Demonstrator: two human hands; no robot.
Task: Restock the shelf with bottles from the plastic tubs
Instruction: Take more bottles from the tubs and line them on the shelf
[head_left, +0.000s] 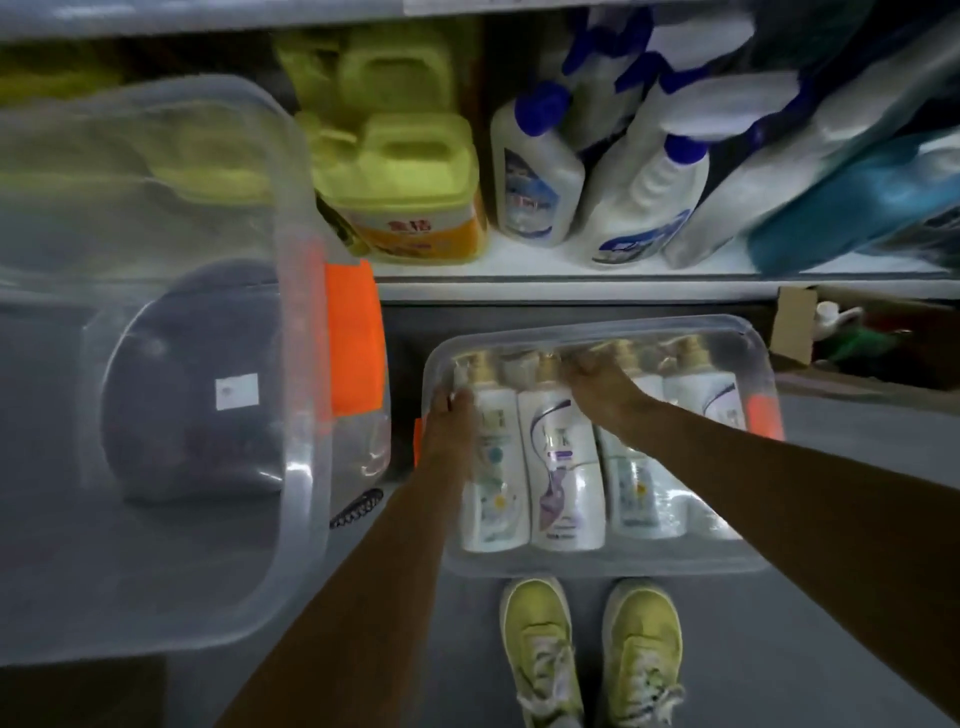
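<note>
A clear plastic tub (592, 569) lies on the floor below the shelf (571, 270), holding several white pump bottles lying side by side. My left hand (449, 421) wraps the upper part of the leftmost bottle (491, 499). Reaching in from the right, my right hand (602, 382) closes around the gold pump neck of a bottle near the tub's middle, next to the purple-labelled bottle (563, 467); exactly which bottle it grips is hidden by the hand. A second, larger clear tub (291, 332) stands at the left with no bottles visible inside.
The shelf carries yellow jugs (410, 192) at the left, white bottles with blue caps (535, 171) in the middle and a teal bottle (852, 208) at the right. A cardboard box (795, 327) sits under the shelf at right. My two yellow shoes (592, 649) stand just before the tub.
</note>
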